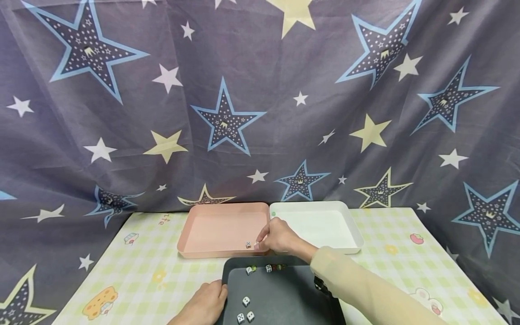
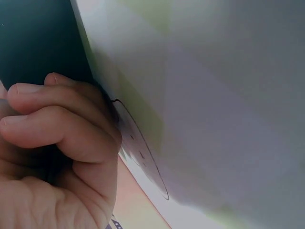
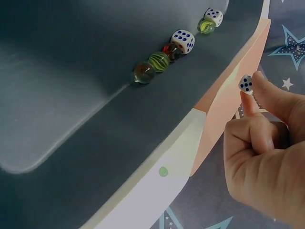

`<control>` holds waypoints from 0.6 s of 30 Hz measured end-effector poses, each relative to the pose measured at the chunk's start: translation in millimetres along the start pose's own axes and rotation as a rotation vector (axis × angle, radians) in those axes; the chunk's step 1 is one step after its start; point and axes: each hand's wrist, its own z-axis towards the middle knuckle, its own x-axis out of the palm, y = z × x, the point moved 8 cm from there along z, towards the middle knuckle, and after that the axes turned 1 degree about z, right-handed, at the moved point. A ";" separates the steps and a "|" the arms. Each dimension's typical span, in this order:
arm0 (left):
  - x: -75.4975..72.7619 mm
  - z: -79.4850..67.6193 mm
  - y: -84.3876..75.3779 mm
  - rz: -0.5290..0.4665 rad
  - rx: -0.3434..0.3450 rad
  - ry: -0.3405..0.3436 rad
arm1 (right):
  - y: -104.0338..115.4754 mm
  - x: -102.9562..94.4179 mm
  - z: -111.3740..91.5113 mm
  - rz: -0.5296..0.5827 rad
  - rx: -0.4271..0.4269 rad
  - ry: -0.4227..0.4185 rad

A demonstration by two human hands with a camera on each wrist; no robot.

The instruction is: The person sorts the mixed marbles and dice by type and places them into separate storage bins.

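My right hand (image 1: 280, 235) pinches a white die (image 3: 246, 84) between thumb and forefinger, over the front right corner of the pink tray (image 1: 223, 225). Another die (image 1: 248, 244) lies in that tray, just left of the fingertips. At the left rim of the dark tray (image 1: 292, 293), my left hand (image 1: 203, 303) grips the edge with curled fingers, as the left wrist view also shows. Inside the dark tray, dice (image 1: 246, 301) are scattered on the left. Along its far side, glass marbles (image 3: 158, 62) sit in a row with a blue-dotted die (image 3: 183, 42).
To the right of the pink tray stands a white tray (image 1: 317, 225) with a green round spot (image 1: 273, 214) near its far left corner. A checked cloth (image 1: 146, 262) covers the table. Behind it hangs a star-patterned curtain (image 1: 260, 135).
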 end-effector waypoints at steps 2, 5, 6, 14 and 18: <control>-0.8 -0.8 -1.9 -0.004 0.022 -0.014 | -0.4 -0.5 1.7 -0.017 0.000 -0.012; 4.8 4.0 7.3 0.002 0.015 -0.005 | -0.2 -0.1 4.2 -0.043 -0.012 -0.017; 6.6 5.4 10.0 0.003 0.018 -0.010 | -0.1 0.2 5.1 -0.046 -0.017 -0.019; 13.1 9.5 19.2 -0.005 0.001 0.006 | -2.4 -0.3 12.3 -0.084 -0.016 -0.058; 13.3 10.3 19.7 -0.022 -0.023 0.016 | -3.6 1.5 14.8 -0.081 -0.016 -0.064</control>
